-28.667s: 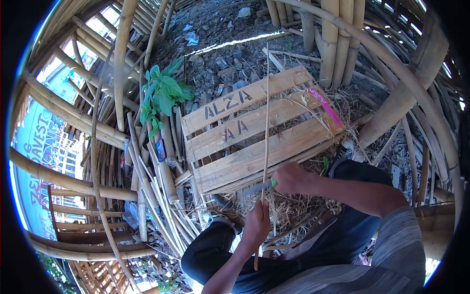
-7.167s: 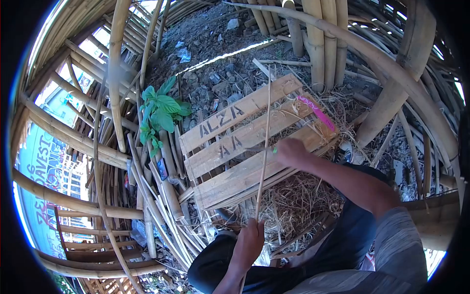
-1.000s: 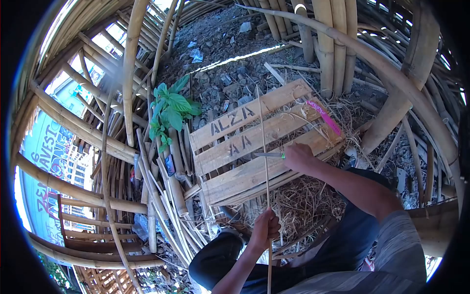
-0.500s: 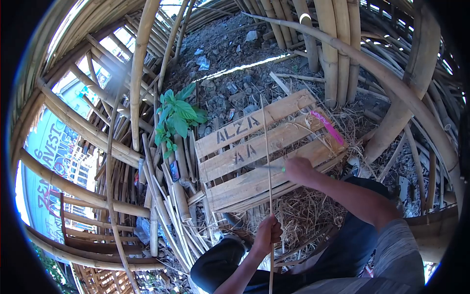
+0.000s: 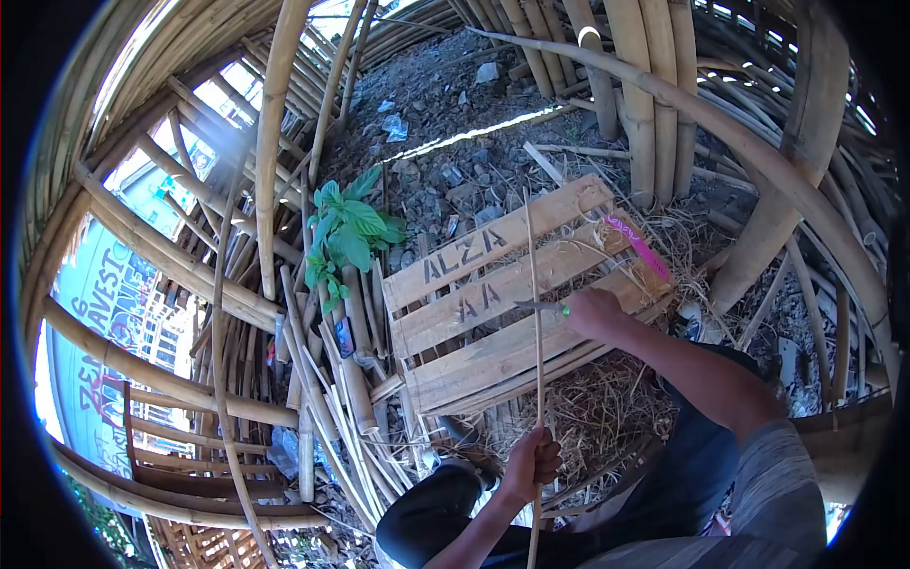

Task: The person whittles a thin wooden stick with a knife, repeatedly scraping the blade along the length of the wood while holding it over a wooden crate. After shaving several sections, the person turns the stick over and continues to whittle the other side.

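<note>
My left hand [image 5: 533, 464] is closed around a long thin bamboo strip [image 5: 536, 351], which stands nearly upright in view and reaches over the crate. In my right hand [image 5: 594, 315] is a knife [image 5: 540, 305] with a green bit at the handle; my fingers hide most of that handle. The blade points left and crosses the strip, though whether it touches cannot be told. Beneath both lies a slatted wooden crate [image 5: 493, 299] lettered "ALZA AA", with a pink label [image 5: 649, 258] at its right corner.
Straw and shavings [image 5: 592, 408] cover the ground before the crate. Thin bamboo strips [image 5: 355, 441] and cut poles lie to the left, near a leafy green plant [image 5: 351, 228]. Thick bamboo posts [image 5: 654, 104] rise behind, and a slanting pole [image 5: 791, 171] stands at right.
The knife and my right hand have shifted slightly right and up along the strip. My left hand and the strip's visible length have also moved a little right, along with the view.
</note>
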Demonstrator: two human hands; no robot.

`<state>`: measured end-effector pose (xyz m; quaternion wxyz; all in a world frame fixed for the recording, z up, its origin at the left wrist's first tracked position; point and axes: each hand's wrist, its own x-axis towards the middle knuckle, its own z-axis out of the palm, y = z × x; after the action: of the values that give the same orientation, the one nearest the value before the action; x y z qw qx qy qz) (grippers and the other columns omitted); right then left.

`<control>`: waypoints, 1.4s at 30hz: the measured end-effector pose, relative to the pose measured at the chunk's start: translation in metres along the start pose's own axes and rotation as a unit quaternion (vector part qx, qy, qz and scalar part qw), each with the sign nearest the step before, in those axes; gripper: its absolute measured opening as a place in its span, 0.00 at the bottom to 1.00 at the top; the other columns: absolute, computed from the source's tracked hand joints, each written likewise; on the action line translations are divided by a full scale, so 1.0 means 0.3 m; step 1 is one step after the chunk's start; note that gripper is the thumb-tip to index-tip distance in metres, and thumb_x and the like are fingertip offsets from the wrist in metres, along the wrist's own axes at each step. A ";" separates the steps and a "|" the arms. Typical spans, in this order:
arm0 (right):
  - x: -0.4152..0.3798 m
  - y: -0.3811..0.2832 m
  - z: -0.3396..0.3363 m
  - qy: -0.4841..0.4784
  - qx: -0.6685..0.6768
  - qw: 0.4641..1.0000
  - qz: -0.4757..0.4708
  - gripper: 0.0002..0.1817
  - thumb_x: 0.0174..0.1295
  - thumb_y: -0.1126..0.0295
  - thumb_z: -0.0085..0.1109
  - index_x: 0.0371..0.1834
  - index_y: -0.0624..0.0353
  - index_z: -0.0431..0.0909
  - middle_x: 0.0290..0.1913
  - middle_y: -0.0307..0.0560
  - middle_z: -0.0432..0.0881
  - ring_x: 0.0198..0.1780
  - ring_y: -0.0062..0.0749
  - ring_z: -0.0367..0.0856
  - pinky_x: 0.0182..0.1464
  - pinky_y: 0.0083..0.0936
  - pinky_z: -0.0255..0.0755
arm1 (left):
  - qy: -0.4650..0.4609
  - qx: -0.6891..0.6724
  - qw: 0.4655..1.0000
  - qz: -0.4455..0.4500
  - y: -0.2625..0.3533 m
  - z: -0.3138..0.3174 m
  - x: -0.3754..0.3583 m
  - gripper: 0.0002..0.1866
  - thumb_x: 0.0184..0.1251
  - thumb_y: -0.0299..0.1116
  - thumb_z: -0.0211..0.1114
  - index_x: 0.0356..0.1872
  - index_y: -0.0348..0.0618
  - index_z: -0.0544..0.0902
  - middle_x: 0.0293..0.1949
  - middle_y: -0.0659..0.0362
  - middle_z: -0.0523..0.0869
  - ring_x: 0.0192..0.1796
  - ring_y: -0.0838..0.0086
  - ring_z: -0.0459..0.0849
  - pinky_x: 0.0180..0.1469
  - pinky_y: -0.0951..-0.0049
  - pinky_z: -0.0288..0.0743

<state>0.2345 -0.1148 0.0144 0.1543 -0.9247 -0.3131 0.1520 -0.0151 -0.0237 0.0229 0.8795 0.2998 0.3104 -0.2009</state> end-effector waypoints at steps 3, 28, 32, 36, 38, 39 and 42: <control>-0.064 -0.062 0.075 -0.076 0.031 0.996 -0.039 0.14 0.49 0.63 0.57 0.29 0.64 0.81 0.28 0.58 0.82 0.34 0.43 0.83 0.37 0.38 0.76 | -0.001 -0.021 1.000 -0.003 0.012 -0.008 0.002 0.19 0.72 0.50 0.41 0.20 0.55 0.60 0.15 0.72 0.53 0.14 0.87 0.49 0.14 0.83 0.40; -0.087 -0.103 0.085 -0.020 -0.012 0.995 -0.102 0.11 0.46 0.66 0.55 0.23 0.64 0.80 0.24 0.56 0.81 0.30 0.45 0.83 0.33 0.38 0.77 | 0.024 0.006 1.000 0.008 0.057 0.009 -0.020 0.18 0.71 0.46 0.42 0.19 0.55 0.58 0.14 0.72 0.52 0.14 0.86 0.48 0.13 0.82 0.39; -0.138 -0.162 0.117 -0.086 -0.069 0.976 -0.188 0.10 0.48 0.66 0.55 0.23 0.62 0.81 0.24 0.53 0.81 0.29 0.43 0.83 0.31 0.38 0.76 | 0.014 0.008 1.000 0.011 0.034 -0.036 -0.008 0.19 0.71 0.49 0.42 0.20 0.56 0.59 0.15 0.72 0.53 0.15 0.88 0.49 0.14 0.84 0.40; -0.028 -0.034 0.061 0.044 -0.006 0.996 -0.076 0.11 0.47 0.67 0.53 0.25 0.63 0.81 0.25 0.54 0.81 0.29 0.44 0.83 0.32 0.39 0.77 | 0.027 0.035 0.998 0.034 0.030 -0.021 0.000 0.19 0.72 0.48 0.42 0.19 0.56 0.58 0.15 0.72 0.53 0.14 0.87 0.49 0.14 0.83 0.39; -0.032 -0.066 0.034 0.001 0.019 0.999 -0.038 0.11 0.47 0.68 0.52 0.25 0.64 0.81 0.25 0.55 0.81 0.29 0.45 0.83 0.32 0.39 0.77 | 0.029 0.037 0.998 0.031 0.052 0.001 -0.017 0.19 0.71 0.47 0.41 0.19 0.55 0.57 0.15 0.72 0.53 0.14 0.87 0.49 0.14 0.82 0.39; -0.057 -0.086 0.052 -0.015 0.004 0.996 -0.089 0.11 0.46 0.68 0.53 0.25 0.63 0.81 0.24 0.55 0.81 0.29 0.45 0.83 0.32 0.39 0.77 | 0.032 0.035 0.998 0.033 0.065 0.008 -0.022 0.19 0.71 0.46 0.41 0.19 0.55 0.57 0.15 0.71 0.52 0.14 0.87 0.48 0.14 0.82 0.39; -0.167 -0.167 0.092 -0.076 -0.016 0.982 -0.173 0.11 0.46 0.68 0.53 0.26 0.63 0.81 0.24 0.56 0.81 0.29 0.45 0.83 0.32 0.40 0.77 | 0.044 0.045 0.997 0.036 0.056 -0.011 -0.016 0.19 0.72 0.45 0.43 0.19 0.55 0.57 0.15 0.72 0.53 0.14 0.87 0.49 0.14 0.82 0.39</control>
<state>0.1595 -0.1030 0.0178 0.1391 -0.8446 -0.4817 0.1879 -0.0108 -0.0084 0.0308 0.8574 0.3586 0.3279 -0.1694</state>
